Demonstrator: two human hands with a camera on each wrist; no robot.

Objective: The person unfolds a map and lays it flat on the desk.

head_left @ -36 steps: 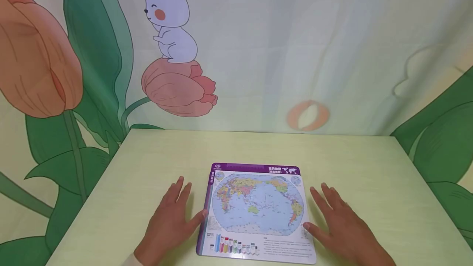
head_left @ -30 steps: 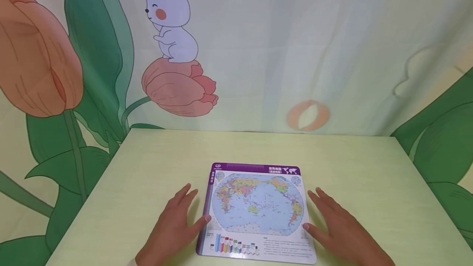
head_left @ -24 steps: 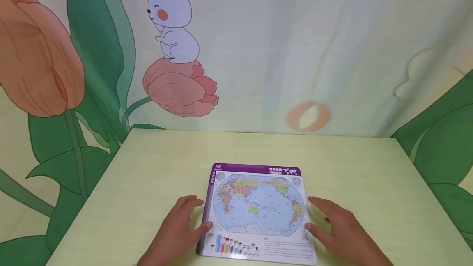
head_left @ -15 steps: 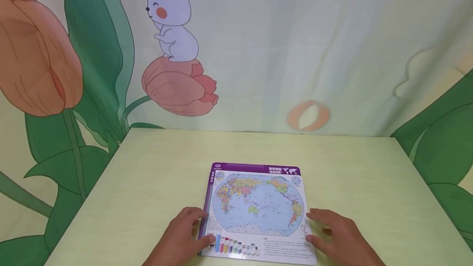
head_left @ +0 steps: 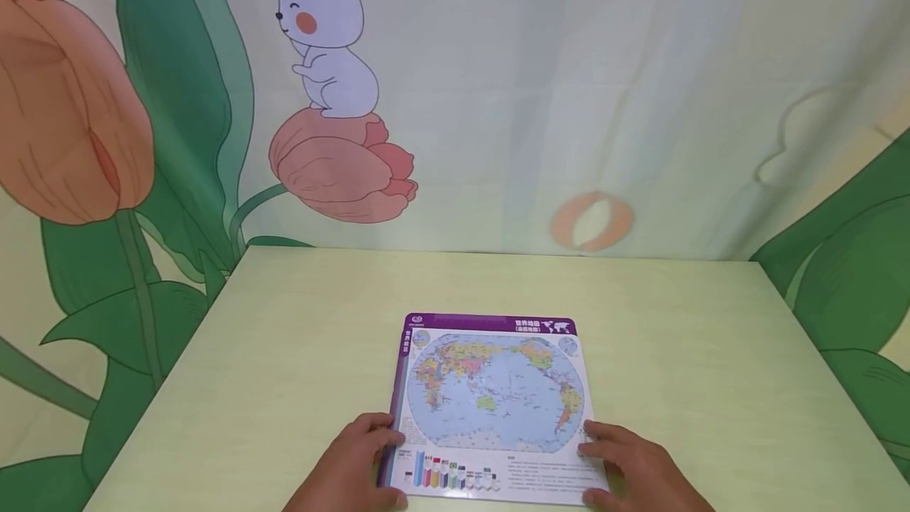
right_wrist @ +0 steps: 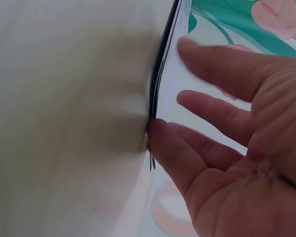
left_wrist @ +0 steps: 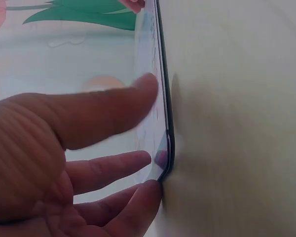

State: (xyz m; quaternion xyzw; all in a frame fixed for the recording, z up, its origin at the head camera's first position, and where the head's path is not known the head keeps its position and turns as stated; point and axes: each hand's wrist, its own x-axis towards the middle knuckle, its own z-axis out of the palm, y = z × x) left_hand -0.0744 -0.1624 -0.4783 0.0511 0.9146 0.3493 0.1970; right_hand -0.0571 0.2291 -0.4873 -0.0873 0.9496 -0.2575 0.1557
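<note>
A thin world map board (head_left: 498,393) with a purple top band lies flat on the pale table (head_left: 718,330). My left hand (head_left: 350,466) is at its lower left side, index and middle fingertips at the edge and thumb near the lower corner. Opposite it, my right hand (head_left: 643,468) touches the lower right side in a like pose. From the left wrist, the thumb (left_wrist: 103,111) hovers over the board's face while a finger meets its rim. The right wrist view shows a fingertip (right_wrist: 158,131) against the dark edge, with the thumb apart from it.
Behind the table hangs a pale curtain (head_left: 483,101) printed with a rabbit (head_left: 334,38) and tulips (head_left: 78,109). The table's far edge (head_left: 498,254) meets the curtain. Table surface extends on both sides of the board.
Both hands have slid down toward the board's near corners and come closer to its sides. Their fingers, earlier spread and straighter, are now more bent. The board has stayed in place.
</note>
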